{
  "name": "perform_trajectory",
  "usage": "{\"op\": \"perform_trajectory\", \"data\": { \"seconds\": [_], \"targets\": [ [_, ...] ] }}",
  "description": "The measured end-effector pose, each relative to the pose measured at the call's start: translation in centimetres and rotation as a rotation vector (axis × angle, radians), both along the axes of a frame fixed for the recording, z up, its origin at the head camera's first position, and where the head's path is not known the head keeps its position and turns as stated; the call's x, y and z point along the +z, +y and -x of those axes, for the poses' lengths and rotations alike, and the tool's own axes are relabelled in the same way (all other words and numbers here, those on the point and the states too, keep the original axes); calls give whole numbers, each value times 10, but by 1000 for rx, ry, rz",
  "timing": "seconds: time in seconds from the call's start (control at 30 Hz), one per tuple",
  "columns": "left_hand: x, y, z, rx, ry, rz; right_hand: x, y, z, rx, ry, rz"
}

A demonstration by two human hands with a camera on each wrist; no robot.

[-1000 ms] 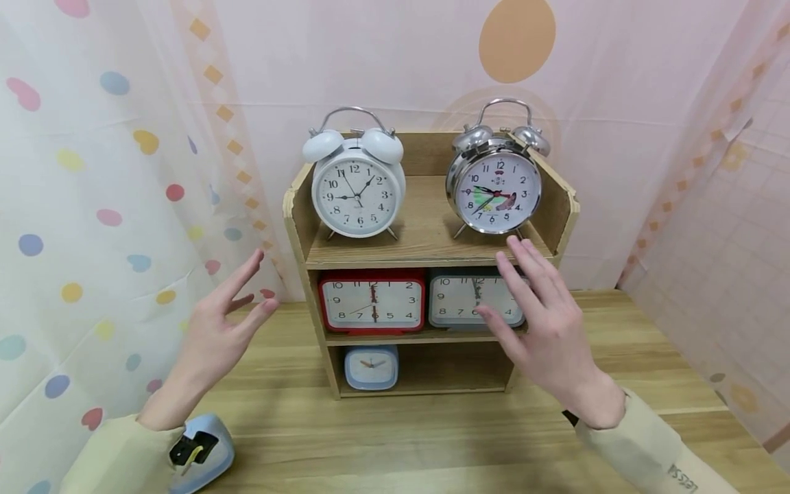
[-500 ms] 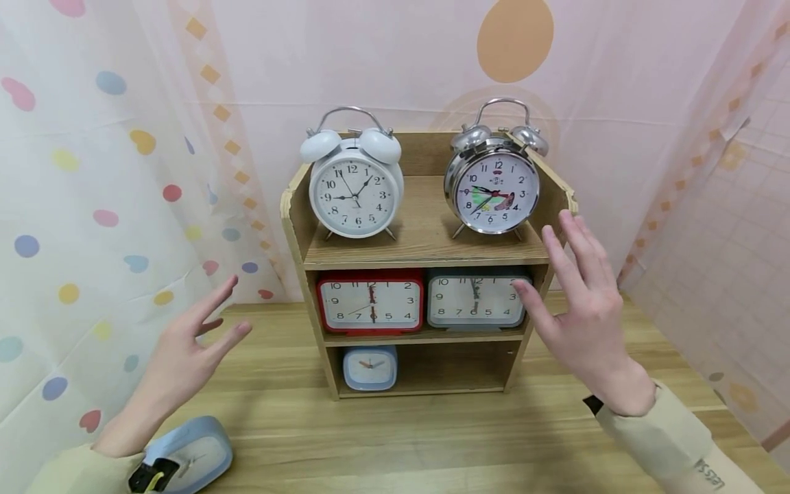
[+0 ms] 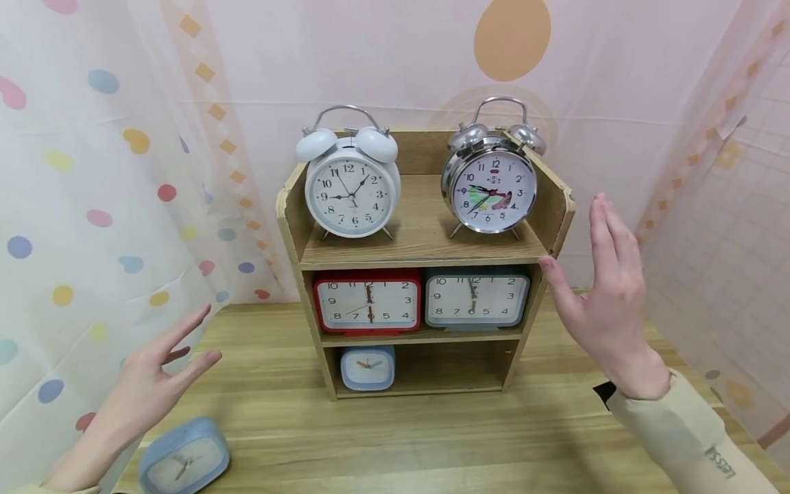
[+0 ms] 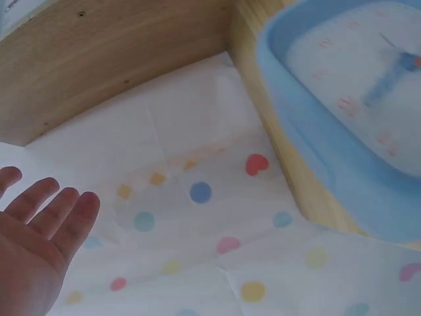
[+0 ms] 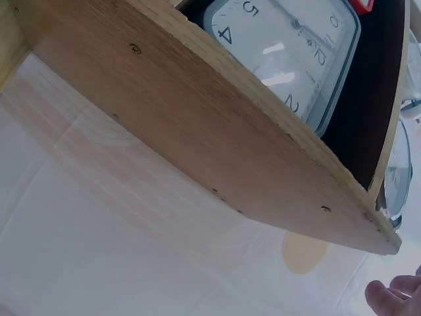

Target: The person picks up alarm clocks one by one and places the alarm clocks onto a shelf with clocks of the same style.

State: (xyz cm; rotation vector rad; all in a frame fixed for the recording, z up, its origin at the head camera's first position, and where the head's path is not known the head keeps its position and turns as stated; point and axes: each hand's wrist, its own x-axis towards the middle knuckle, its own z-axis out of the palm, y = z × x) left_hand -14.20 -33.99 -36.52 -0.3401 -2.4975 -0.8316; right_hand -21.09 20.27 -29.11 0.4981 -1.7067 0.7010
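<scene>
My left hand [image 3: 145, 384] hovers at the left, fingers extended and holding nothing, above and behind a small blue alarm clock [image 3: 185, 458] that lies tilted back on the table. To the right of the wooden shelf [image 3: 426, 257], my right hand [image 3: 607, 309] is raised with straight fingers, apart from it. On the top board stand a white twin-bell clock [image 3: 353, 192] and a silver twin-bell clock [image 3: 494, 189]. The middle level holds a red rectangular clock [image 3: 368, 303] and a grey one, the grey clock [image 3: 475, 298]. Another small blue clock [image 3: 368, 368] sits at the bottom left.
The wooden table [image 3: 395, 439] extends in front of the shelf and to both sides. A patterned curtain [image 3: 123, 171] hangs close at the left, behind and at the right. The shelf's side panel [image 5: 197, 125] fills much of the right wrist view.
Both hands have moved outward, the left one down and leftward, the right one rightward away from the shelf front. The blue clock on the table and the grey clock are now uncovered.
</scene>
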Motion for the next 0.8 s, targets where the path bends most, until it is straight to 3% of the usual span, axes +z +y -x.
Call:
{"op": "perform_trajectory", "data": {
  "seconds": [0.23,0.4,0.57,0.8],
  "targets": [
    [-9,-17,-6,28,-70,75,3,4,1,-16,-155,10],
    [-12,-24,-6,27,-192,177,4,6,3,33,-245,42],
    [-19,-27,-7,-3,-260,259,5,5,5,69,-307,70],
    [-29,-35,-13,13,-342,301,6,1,7,85,-346,99]
  ]
}}
